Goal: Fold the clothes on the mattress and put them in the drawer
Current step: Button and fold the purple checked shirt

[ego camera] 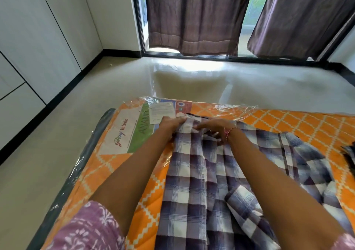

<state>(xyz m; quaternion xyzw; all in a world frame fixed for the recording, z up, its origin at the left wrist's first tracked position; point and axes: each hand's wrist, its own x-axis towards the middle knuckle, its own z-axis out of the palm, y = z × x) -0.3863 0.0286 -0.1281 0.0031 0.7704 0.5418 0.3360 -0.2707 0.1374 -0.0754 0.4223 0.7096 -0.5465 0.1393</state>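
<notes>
A purple-and-white checked shirt [194,180] lies spread lengthwise on the orange patterned mattress [299,121], which is still in clear plastic wrap. Both of my arms reach forward to the shirt's far end. My left hand [171,124] pinches the collar area at its left corner. My right hand [213,127] presses and grips the fabric just to the right of it, a thread band on the wrist. One sleeve of the shirt is bunched at the right [311,163].
A dark piece of clothing [350,153] shows at the mattress's right edge. The printed label [126,132] sits under the plastic at the left. White cabinet doors [28,57] line the left wall. Glossy floor [211,80] and curtained window [192,17] lie beyond.
</notes>
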